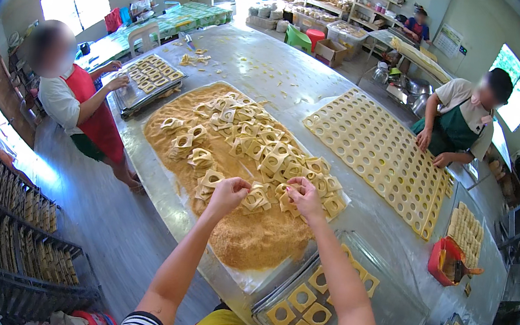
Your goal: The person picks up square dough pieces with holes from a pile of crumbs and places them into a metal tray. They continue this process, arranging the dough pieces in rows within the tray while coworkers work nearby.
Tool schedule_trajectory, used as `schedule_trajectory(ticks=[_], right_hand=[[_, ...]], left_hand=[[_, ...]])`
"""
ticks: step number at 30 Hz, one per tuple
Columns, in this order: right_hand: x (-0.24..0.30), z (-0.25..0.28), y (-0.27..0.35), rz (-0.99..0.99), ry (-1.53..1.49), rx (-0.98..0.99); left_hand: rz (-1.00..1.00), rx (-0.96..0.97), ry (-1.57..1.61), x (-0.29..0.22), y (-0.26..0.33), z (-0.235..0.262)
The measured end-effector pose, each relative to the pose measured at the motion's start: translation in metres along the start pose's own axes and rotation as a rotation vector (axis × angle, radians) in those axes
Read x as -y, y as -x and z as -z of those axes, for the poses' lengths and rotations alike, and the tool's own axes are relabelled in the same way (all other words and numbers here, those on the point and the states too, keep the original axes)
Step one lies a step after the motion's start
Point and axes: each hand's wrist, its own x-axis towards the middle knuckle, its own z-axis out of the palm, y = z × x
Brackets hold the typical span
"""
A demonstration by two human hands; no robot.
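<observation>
My left hand (228, 194) is at the near edge of a heap of square dough pieces (277, 158) with round holes cut in them. Its fingers are curled together beside the pieces, and what they pinch, if anything, is too small to make out. My right hand (306, 200) pinches the edge of a holed dough square at the heap's near right side. Under the heap spreads a bed of tan crumbs (247, 245) on a white sheet. Close to my right forearm, a metal tray (385, 316) carries several holed dough squares (302, 297) in rows.
Across the metal table (256, 54), a co-worker in green (456, 131) handles a large perforated dough sheet (376, 153). At left, another person in red (96, 111) reaches over stacked, filled trays (144, 81). A red container (445, 261) with a brush stands at right. Racks (16, 220) line the left floor.
</observation>
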Motion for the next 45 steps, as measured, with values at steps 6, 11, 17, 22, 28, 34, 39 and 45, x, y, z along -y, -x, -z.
schedule_trajectory(ticks=[6, 11, 17, 22, 28, 34, 39, 45], right_hand=[[-0.001, -0.061, 0.004, 0.486, 0.776, 0.203], [-0.036, -0.098, -0.006, 0.555, 1.189, 0.308], [-0.026, -0.059, -0.025, -0.017, 0.161, 0.222], [0.027, -0.035, 0.028, 0.086, 0.534, 0.145], [-0.034, -0.026, 0.067, 0.36, 1.06, 0.401], [-0.026, -0.003, 0.017, -0.183, -0.156, 0.102], [0.016, -0.018, 0.012, -0.143, -0.195, -0.128], [0.009, -0.041, 0.01, 0.413, 0.684, 0.095]], left_hand=[[-0.169, 0.318, -0.407, -0.02, 0.08, 0.001], [-0.106, 0.133, -0.296, -0.021, 0.098, -0.011], [-0.155, -0.108, -0.269, 0.0, 0.074, -0.017], [-0.242, -0.15, -0.343, 0.017, 0.048, -0.014], [-0.34, -0.029, -0.678, 0.032, 0.019, -0.051], [0.078, 0.221, -0.235, 0.03, -0.021, -0.023], [0.015, 0.147, -0.527, 0.036, -0.024, -0.023], [-0.162, -0.136, -0.612, -0.02, -0.004, 0.01]])
